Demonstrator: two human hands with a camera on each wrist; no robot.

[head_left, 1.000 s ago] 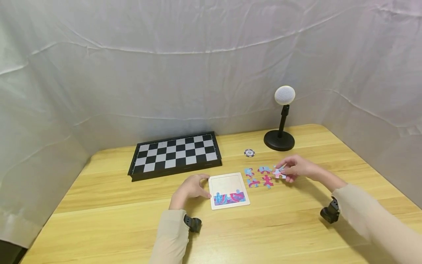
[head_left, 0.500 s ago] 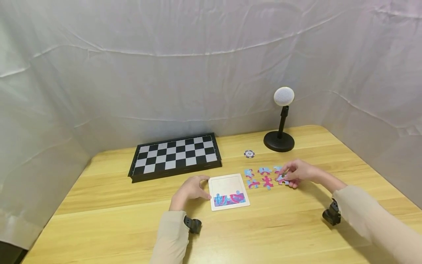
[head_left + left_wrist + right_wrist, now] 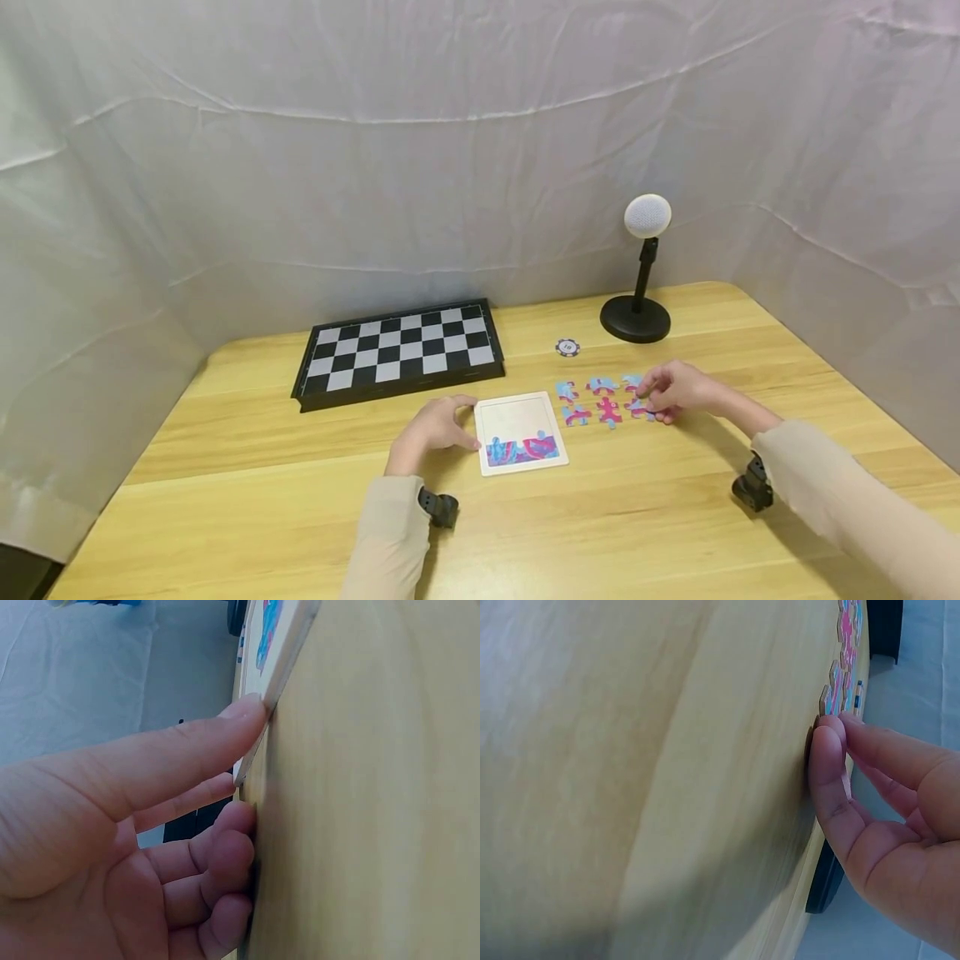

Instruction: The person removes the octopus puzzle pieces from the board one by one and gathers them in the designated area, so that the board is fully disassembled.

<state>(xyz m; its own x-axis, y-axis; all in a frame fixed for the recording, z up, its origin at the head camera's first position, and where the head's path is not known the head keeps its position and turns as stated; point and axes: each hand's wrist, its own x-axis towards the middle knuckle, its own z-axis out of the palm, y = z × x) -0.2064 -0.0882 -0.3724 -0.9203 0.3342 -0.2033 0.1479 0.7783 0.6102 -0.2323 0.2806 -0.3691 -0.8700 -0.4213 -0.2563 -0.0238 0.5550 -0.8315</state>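
Observation:
A white square puzzle tray (image 3: 517,412) lies in front of me, its lower part filled with blue and pink puzzle pieces (image 3: 528,451). My left hand (image 3: 435,425) rests at the tray's left edge, thumb and index finger straight against it; the left wrist view shows the other fingers bent on the wood. To the right of the tray several loose puzzle pieces lie in two rows, among them a pink one (image 3: 609,410). My right hand (image 3: 678,390) pinches the lower right puzzle piece (image 3: 637,408), partly covered by the fingertips, at table level.
A folded black-and-white chessboard (image 3: 401,352) stands behind the left hand. A round chip (image 3: 567,347) lies beyond the loose pieces. Farther back stands a round white mesh head on a black stand (image 3: 636,319). Pale cloth (image 3: 480,192) hangs around the wooden table (image 3: 570,533).
My right hand has moved slightly down and right, turning the piece and setting it below the upper right one, now uncovered. The left hand and tray have stayed in place.

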